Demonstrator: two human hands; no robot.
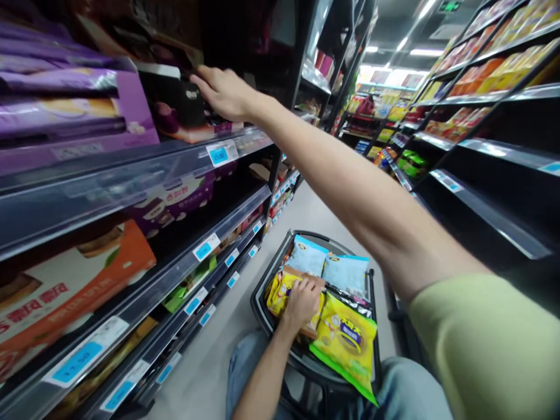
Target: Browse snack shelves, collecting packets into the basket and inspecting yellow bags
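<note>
My right hand [223, 90] reaches up and left to a high shelf. Its fingers are stretched out and rest on the top of a dark package [181, 105] that stands there; nothing is in its grasp. My left hand [301, 303] is down in a black shopping basket [261, 283] at my knees. Its fingers curl onto a yellow snack packet [280, 291] among several bags. A large yellow and green bag [347, 341] hangs over the basket's near rim, and two pale blue packets [345, 271] lie at its far side.
Purple boxes [65, 111] fill the upper left shelf, and an orange and white box [65, 286] lies lower down. Blue price tags [222, 153] line the shelf edges. Dark shelves [494, 151] with orange packs stand on the right. The grey aisle floor [315, 210] runs ahead.
</note>
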